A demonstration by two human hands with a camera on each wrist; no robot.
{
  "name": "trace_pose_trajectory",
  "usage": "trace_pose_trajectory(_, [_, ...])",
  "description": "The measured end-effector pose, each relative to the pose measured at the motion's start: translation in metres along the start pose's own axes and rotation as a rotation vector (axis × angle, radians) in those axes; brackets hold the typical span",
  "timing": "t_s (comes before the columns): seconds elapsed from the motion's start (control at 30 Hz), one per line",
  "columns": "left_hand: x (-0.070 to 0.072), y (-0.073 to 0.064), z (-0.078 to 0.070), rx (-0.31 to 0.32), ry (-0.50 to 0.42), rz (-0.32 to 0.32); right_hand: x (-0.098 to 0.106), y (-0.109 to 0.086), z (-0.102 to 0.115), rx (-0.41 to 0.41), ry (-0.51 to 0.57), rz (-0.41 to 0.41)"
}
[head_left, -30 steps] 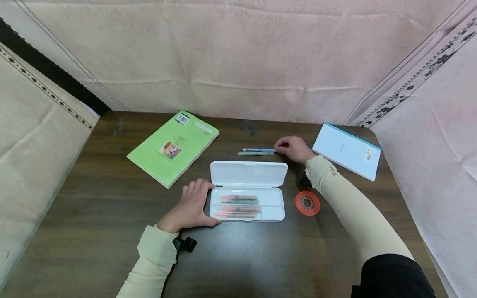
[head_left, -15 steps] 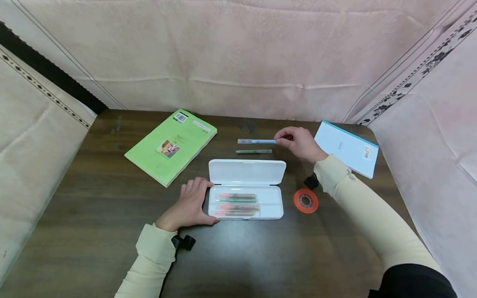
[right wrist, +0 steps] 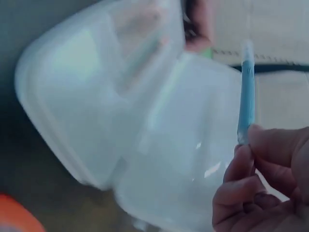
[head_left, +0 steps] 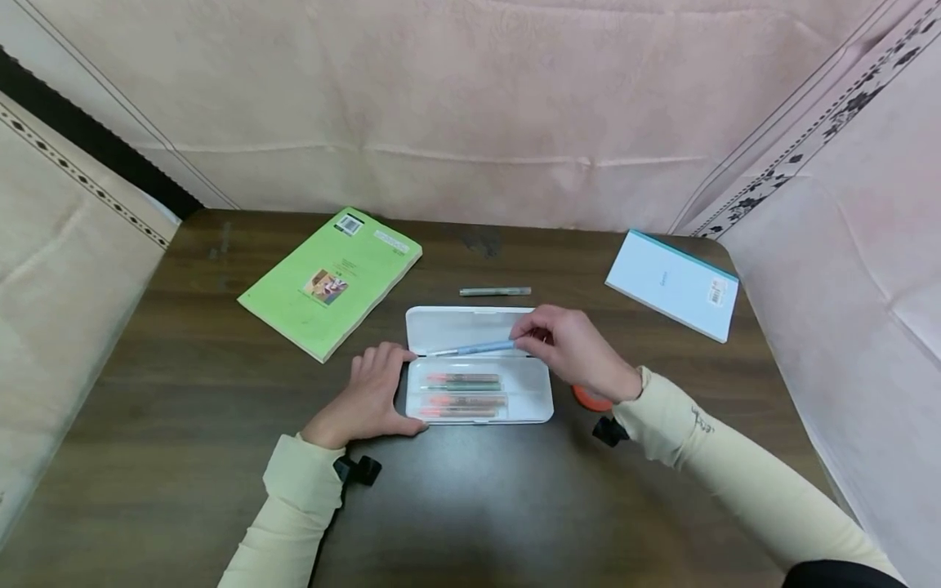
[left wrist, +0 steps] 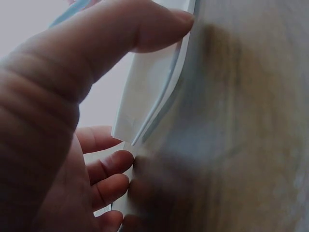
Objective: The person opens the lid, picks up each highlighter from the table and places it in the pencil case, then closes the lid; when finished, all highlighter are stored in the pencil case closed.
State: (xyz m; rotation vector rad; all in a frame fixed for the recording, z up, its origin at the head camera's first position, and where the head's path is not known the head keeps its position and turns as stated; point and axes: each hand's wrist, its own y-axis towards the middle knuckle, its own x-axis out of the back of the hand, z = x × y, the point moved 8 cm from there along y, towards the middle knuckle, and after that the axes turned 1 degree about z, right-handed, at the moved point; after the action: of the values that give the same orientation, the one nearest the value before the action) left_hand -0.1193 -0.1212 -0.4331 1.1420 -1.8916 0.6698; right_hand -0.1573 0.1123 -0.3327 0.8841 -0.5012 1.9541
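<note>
A white plastic pencil case lies with its lid raised, several pens in its tray. My left hand holds the case by its left end, thumb at the front corner and fingers at the back. In the left wrist view the thumb overlaps the case's edge. My right hand pinches a light blue pen by one end, above the case near the hinge. The right wrist view shows the blue pen jutting from between thumb and finger.
Behind the case another pen, greyish, lies on the table. A green book is at the left, a light blue notebook at the right. An orange tape roll is partly hidden by the right wrist.
My right hand has lifted the blue pen off the table from beside the greyish one and brought it toward me over the case. The left hand stays on the case.
</note>
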Motion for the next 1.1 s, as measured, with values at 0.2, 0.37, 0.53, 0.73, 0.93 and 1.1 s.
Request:
trace_pose_trajectory(0.2, [-0.001,0.001,0.001,0.019,0.0,0.02,-0.033,-0.007,-0.026,-0.116,0.001,0.06])
trace_pose_trajectory(0.37, [-0.001,0.001,0.002,0.016,-0.008,0.021,-0.051,-0.005,-0.041,-0.18,0.025,0.073])
trace_pose_trajectory(0.53, [-0.002,0.001,0.002,0.011,-0.011,0.017,-0.06,-0.001,-0.038,-0.165,0.019,0.056])
trace_pose_trajectory(0.73, [-0.001,0.001,0.001,0.011,-0.004,0.015,-0.064,0.002,-0.035,-0.161,0.007,0.038])
trace_pose_trajectory(0.93, [-0.001,0.001,0.001,0.012,0.0,0.015,-0.065,0.002,-0.036,-0.166,0.027,0.041])
trace_pose_trajectory(1.1, [-0.001,0.001,0.002,0.019,0.002,0.018,-0.056,0.001,-0.026,-0.126,0.047,0.023])
